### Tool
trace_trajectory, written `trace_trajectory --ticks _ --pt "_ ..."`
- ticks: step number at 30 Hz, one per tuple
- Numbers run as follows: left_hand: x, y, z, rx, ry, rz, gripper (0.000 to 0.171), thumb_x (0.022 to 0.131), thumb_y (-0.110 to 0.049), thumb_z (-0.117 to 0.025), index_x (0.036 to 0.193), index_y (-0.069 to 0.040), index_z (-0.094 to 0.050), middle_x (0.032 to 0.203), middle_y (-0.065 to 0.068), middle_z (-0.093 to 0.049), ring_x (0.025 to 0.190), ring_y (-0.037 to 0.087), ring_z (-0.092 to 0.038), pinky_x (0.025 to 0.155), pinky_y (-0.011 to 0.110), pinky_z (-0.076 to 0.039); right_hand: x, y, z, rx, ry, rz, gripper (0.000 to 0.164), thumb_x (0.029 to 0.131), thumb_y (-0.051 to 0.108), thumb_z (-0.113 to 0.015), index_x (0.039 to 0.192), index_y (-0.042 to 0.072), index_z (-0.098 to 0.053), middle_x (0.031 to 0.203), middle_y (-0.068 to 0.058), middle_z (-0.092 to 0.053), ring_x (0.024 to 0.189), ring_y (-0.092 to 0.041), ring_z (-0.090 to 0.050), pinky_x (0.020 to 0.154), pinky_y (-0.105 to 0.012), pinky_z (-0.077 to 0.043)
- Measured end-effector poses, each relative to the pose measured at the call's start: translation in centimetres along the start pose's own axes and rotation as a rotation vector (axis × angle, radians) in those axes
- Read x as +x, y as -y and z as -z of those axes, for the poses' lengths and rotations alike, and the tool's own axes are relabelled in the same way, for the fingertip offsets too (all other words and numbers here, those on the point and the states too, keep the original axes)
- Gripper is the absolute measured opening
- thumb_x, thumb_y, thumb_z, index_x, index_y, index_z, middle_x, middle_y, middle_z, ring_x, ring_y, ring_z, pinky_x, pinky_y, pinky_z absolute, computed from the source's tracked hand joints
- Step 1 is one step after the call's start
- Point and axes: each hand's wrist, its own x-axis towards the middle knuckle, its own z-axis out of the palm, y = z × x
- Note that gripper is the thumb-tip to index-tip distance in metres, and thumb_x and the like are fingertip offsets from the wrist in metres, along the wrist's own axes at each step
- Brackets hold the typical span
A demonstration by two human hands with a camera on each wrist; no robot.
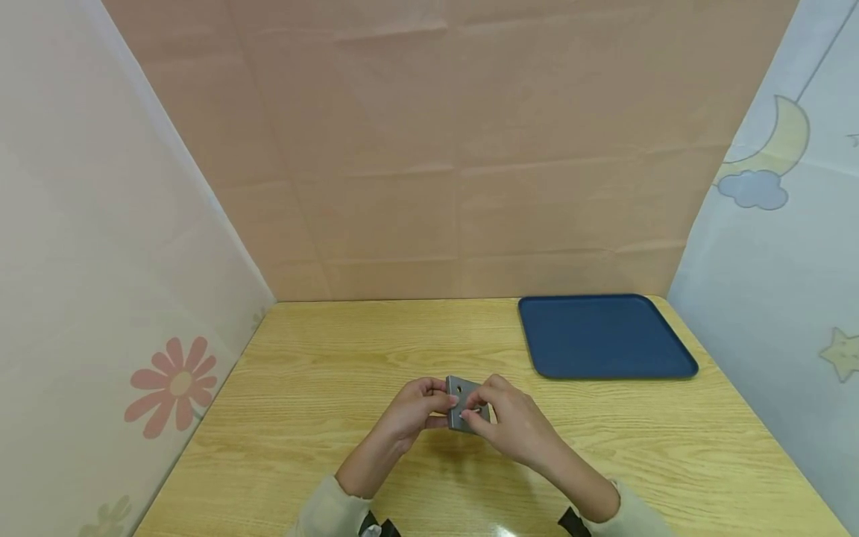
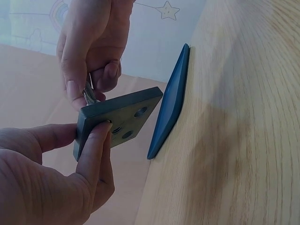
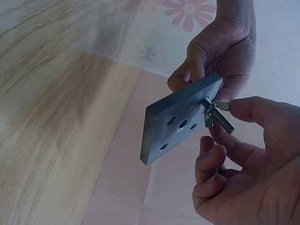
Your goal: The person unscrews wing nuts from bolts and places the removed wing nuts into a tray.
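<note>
A square grey metal plate (image 3: 157,126) with several round holes is held above the table, tilted. My left hand (image 1: 411,412) grips it by one edge, with fingers on one face, as the left wrist view shows. A threaded bolt (image 3: 223,122) sticks out of the plate's other face near a corner. On its thread sits a wing nut (image 3: 208,120), close to the plate but with some thread showing between them. My right hand (image 1: 515,424) pinches the wing nut's wings between thumb and finger. The bolt's head is hidden, probably behind the left fingers.
A dark blue tray (image 1: 604,335) lies at the back right of the wood-grain table (image 1: 322,358). A pinkish-brown sheet (image 1: 429,149) stands along the back, and pale printed panels (image 1: 80,224) close off both sides.
</note>
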Motion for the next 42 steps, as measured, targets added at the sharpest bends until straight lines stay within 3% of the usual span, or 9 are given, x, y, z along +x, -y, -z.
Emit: trace_trajectory --ticks 8,19,27,34,42 --pt "-0.06 -0.16 -0.11 0.0 -0.011 0.003 0.032 0.094 -0.008 -0.068 0.118 0.01 -0.057 0.103 0.012 -0.063 0.088 0.017 -0.068 0.077 0.032 -0.061 -0.01 -0.12 0.3 -0.009 0.015 0.045 0.004 0.094 0.025 -0.073 0.096 0.024 -0.071 0.095 0.008 -0.055 0.067 -0.005 -0.043 0.056 -0.022 -0.038" --pt "0.02 -0.27 -0.13 -0.003 0.0 -0.005 0.032 0.094 -0.008 -0.067 0.118 0.011 -0.057 0.104 0.013 -0.064 0.089 0.017 -0.069 0.079 0.033 -0.061 0.01 -0.34 0.37 0.0 0.024 0.116 0.015 0.09 0.014 -0.076 0.101 0.022 -0.071 0.099 0.005 -0.056 0.071 -0.005 -0.045 0.057 -0.021 -0.039" --pt "-0.03 -0.37 -0.08 -0.012 0.012 -0.005 0.032 0.096 -0.007 -0.066 0.119 0.012 -0.055 0.105 0.014 -0.063 0.089 0.018 -0.069 0.079 0.033 -0.061 0.03 -0.39 0.35 0.007 0.026 0.147 0.024 0.088 0.005 -0.077 0.102 0.024 -0.072 0.101 0.005 -0.055 0.067 -0.004 -0.039 0.056 -0.022 -0.037" --pt "-0.08 -0.31 -0.1 -0.012 0.014 -0.001 0.033 0.096 -0.008 -0.065 0.12 0.012 -0.055 0.105 0.014 -0.063 0.088 0.018 -0.069 0.077 0.031 -0.061 0.02 -0.25 0.04 0.016 0.02 0.158 0.03 0.086 -0.002 -0.075 0.098 0.025 -0.071 0.103 0.005 -0.056 0.073 -0.012 -0.048 0.059 -0.022 -0.039" --pt "-0.03 -0.14 -0.09 -0.014 0.017 -0.004 0.032 0.096 -0.008 -0.065 0.12 0.012 -0.055 0.105 0.013 -0.063 0.089 0.017 -0.069 0.076 0.03 -0.061 0.01 -0.42 -0.35 0.023 -0.002 0.19 0.035 0.084 -0.009 -0.073 0.095 0.024 -0.07 0.101 0.006 -0.055 0.075 -0.011 -0.049 0.06 -0.021 -0.04"
